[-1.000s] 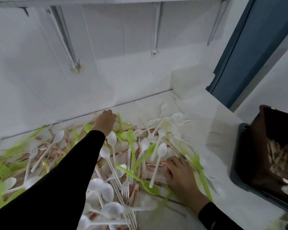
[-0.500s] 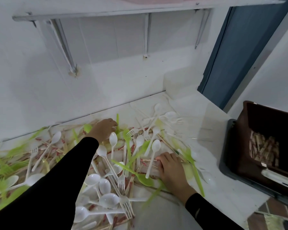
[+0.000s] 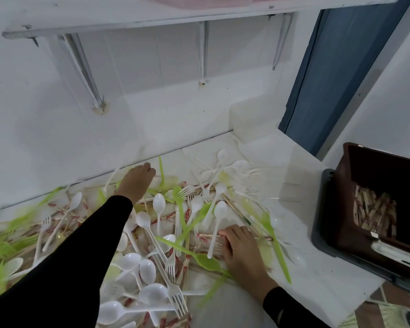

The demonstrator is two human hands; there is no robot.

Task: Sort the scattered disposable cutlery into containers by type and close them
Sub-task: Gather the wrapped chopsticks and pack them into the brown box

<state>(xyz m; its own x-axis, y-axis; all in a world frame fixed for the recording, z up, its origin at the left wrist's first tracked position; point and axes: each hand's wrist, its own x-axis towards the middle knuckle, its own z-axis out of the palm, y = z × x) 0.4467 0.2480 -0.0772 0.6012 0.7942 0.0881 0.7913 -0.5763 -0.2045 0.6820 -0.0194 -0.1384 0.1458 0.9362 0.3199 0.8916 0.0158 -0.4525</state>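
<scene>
**user1:** where was the cutlery point(image 3: 158, 205) at that point?

**user2:** strewn over the counter point(image 3: 294, 176), brown container point(image 3: 388, 176) off to the right. Left hand point(image 3: 137, 181) curled down near the wall point(image 3: 175, 114), right hand point(image 3: 242, 252) bent onto the cutlery. Couldn't tell if either gripped anything.

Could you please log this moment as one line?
left hand: on cutlery pile, far side | right hand: on wrapped chopsticks | brown container: open, partly filled

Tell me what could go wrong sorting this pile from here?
A white spoon lies across the chopsticks at the right hand's fingertips; lifting them could drag it into the brown container. The green fork near the counter edge could get swept off.
</scene>
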